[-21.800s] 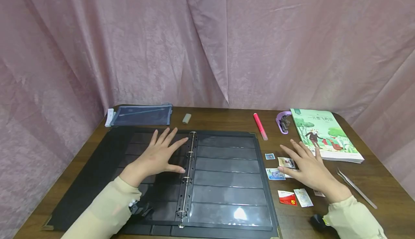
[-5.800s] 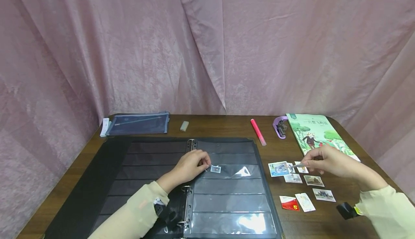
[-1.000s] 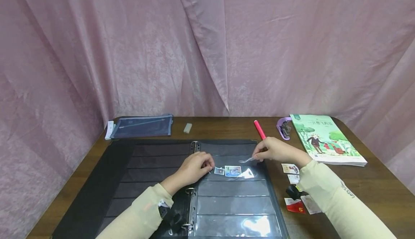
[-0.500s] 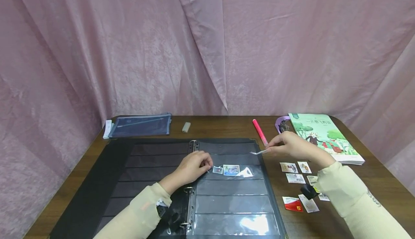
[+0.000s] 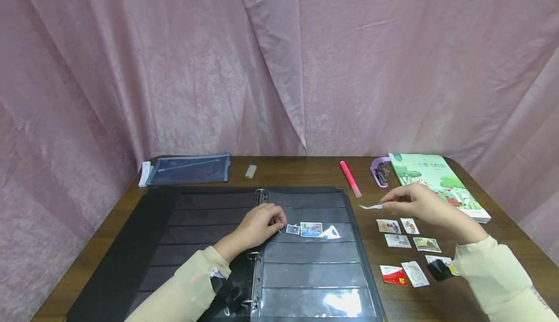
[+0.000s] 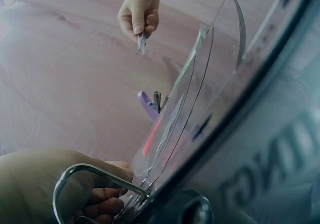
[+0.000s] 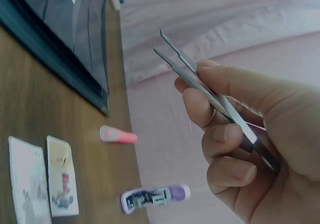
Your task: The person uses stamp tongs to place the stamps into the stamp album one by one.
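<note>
A black ring-binder stamp album lies spread on the table, its right page split into rows of clear pockets. Two stamps sit side by side in the third row: a small blue one and a larger blue picture stamp. Beside the small stamp, my left hand pinches the pocket's clear film at its ring side; the exact fingertip contact is partly hidden. My right hand grips bent-tip metal tweezers off the album's right edge. Their tips are apart with nothing between them.
Several loose stamps lie right of the album, including a red-and-white one. Behind them are a pink marker, a purple clip-like tool and a green book. A mesh pouch and an eraser lie at the back.
Over the last second my right hand draws the tweezers rightward off the page. Since 5.8 seconds ago the larger blue stamp has gone from the table into the pocket. My left hand stays put.
</note>
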A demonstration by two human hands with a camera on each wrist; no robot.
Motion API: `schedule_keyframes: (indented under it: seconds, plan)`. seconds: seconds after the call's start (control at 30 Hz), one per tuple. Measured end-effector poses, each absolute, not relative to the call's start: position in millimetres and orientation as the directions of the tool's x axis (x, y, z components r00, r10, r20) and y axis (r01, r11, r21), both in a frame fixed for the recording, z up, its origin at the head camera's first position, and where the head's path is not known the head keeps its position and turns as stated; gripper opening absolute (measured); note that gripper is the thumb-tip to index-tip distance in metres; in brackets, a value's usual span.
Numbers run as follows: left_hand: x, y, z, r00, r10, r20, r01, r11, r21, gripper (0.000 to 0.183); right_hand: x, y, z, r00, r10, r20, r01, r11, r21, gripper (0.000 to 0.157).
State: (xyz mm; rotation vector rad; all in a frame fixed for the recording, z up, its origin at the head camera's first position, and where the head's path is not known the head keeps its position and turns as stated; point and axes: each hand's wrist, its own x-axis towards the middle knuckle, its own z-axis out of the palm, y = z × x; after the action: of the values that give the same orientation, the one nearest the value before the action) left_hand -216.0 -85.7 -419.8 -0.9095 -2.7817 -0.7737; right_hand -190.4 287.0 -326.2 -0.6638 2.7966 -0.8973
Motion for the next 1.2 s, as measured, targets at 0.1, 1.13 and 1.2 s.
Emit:
schedule_keyframes:
  seconds: [0.1, 1.13, 1.2]
  plan:
    - [-216.0, -85.5, -419.2, -0.816, 0.519, 0.254, 0.576, 0.693, 0.434, 0.009, -184.9, 294.9, -329.6, -0.906, -0.422, 0.028, -0.362, 0.739, -0.568, 0.019]
    - [-214.6, -86.0, -418.7, -0.819, 0.512, 0.260, 0.572, 0.685, 0.452, 0.009, -151.1, 377.9, -381.5, -0.989, -0.132, 0.069, -0.149, 0.855, -0.497, 0.020]
    - [-215.0, -85.4, -419.2, -0.818, 0.514, 0.259, 0.573, 0.686, 0.448, 0.009, -149.6, 382.2, -383.1, -0.992, -0.110, 0.061, -0.125, 0.863, -0.490, 0.022]
